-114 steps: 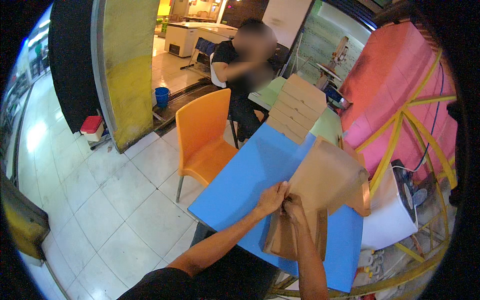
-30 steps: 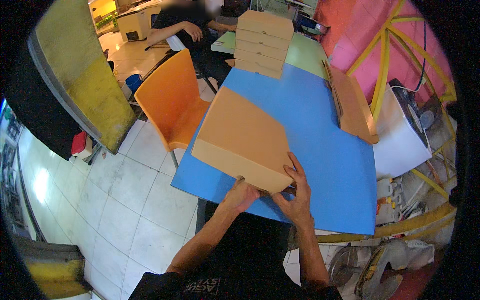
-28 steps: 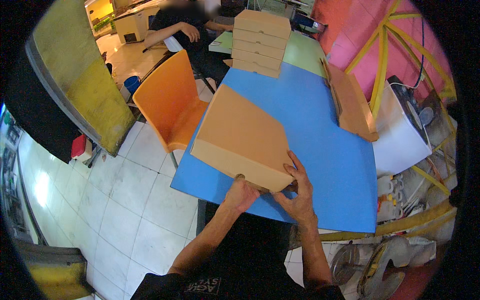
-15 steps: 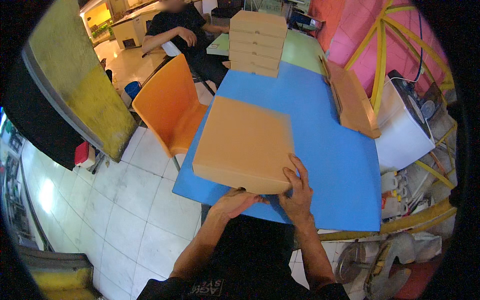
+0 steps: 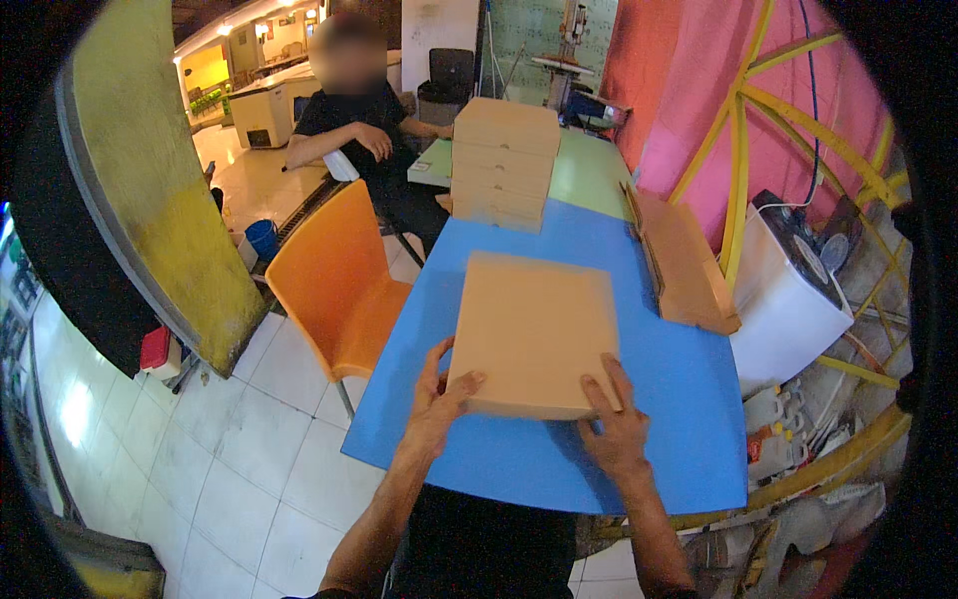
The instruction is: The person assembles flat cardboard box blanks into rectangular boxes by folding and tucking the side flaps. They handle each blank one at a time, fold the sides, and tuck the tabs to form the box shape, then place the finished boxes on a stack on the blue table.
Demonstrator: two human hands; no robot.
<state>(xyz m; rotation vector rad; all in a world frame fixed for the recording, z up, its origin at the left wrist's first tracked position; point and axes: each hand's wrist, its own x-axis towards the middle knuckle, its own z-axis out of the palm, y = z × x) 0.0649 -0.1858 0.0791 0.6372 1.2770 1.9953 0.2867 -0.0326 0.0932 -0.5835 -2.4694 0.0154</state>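
A: How are your hands set?
B: Your left hand is partly curled, fingers along the left side and thumb over the near corner of the cardboard box. Your right hand is half open around the near right corner, fingers on top, thumb by the front edge. Both have hold of it.

A: And where is the box?
B: Right before you, over the blue table. You can't tell from here whether its base touches the surface.

A: How far along is it?
B: Its top looks closed and its shape square, so you seem done, or nearly done, folding this one. It is apart from the others.

A: Anything unshaped?
B: Beyond your right hand, flat cardboard lies along the table's right edge, not made into a box.

A: Farther off?
B: A stack of boxes, all apparently closed, stands at the far end, near a seated co-worker.
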